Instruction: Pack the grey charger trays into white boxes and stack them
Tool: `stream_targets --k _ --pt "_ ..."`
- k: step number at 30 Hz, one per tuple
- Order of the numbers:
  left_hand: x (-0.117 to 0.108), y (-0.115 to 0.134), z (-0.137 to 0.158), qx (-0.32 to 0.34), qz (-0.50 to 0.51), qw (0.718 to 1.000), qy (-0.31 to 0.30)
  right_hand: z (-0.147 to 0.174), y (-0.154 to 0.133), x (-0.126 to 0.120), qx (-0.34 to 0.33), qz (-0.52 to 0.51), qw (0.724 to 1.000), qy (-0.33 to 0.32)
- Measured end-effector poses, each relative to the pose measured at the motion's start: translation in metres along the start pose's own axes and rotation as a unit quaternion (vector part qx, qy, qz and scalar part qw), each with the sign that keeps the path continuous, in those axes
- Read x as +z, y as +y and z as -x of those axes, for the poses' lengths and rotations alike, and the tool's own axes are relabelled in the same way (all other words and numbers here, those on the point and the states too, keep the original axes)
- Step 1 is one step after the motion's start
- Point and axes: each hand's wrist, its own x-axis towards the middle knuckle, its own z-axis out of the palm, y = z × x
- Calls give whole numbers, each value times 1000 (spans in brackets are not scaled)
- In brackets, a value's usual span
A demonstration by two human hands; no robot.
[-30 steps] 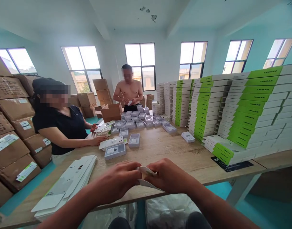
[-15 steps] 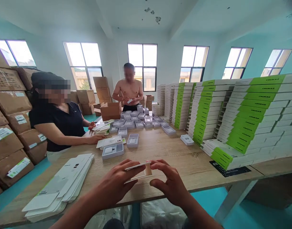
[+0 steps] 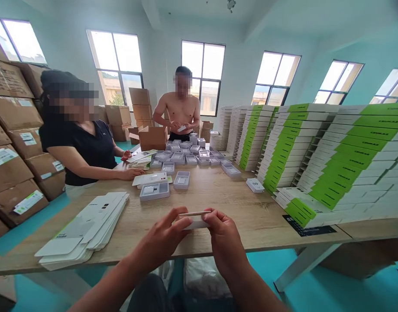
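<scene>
Just above the near edge of the table, a small white cardboard box [image 3: 197, 223] is held level between my two hands. My left hand [image 3: 161, 238] grips its left end, thumb at the near side and fingers curled over the top. The fingers and thumb of my right hand [image 3: 225, 234] pinch the right end. Both ends of the box are covered by my fingers. To the left lies a fanned stack of flat white box blanks [image 3: 85, 225] with green markings. Beyond my hands are pale grey trays, among them an open tray [image 3: 182, 180].
Tall stacks of white-and-green boxes [image 3: 344, 156] line the table's right side, with a small white box [image 3: 255, 185] near them. A co-worker [image 3: 85, 151] sits at the left and another [image 3: 178, 113] stands at the far end by a brown carton [image 3: 153, 138]. Cartons [image 3: 17, 160] are piled left.
The open end of the white box is no longer visible; my right fingers have closed onto that end. My view has tilted downward. The co-workers have hardly moved.
</scene>
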Motion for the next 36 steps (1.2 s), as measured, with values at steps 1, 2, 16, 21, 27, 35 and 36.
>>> stream_targets --k 1,2,16,21,27,35,36 --pt "1 1 2 0 -12 1000 4 1 1 3 -1 -9 1000 16" --pt "2 2 4 0 -16 1000 11 1 3 6 -2 -8 1000 27" --pt "-2 8 7 -3 11 999 44 -4 0 -25 -372 410 827 -95" --pt "1 4 15 -1 53 996 71 -3 -2 -18 -358 414 835 -55" --pt "-1 1 23 7 7 995 100 -4 -3 -19 -400 434 799 -116" --pt "-5 6 14 -13 36 990 136 -7 -2 -24 -345 451 815 -115" --pt "-5 4 13 -30 45 987 153 -9 -2 -25 -331 450 819 -133"
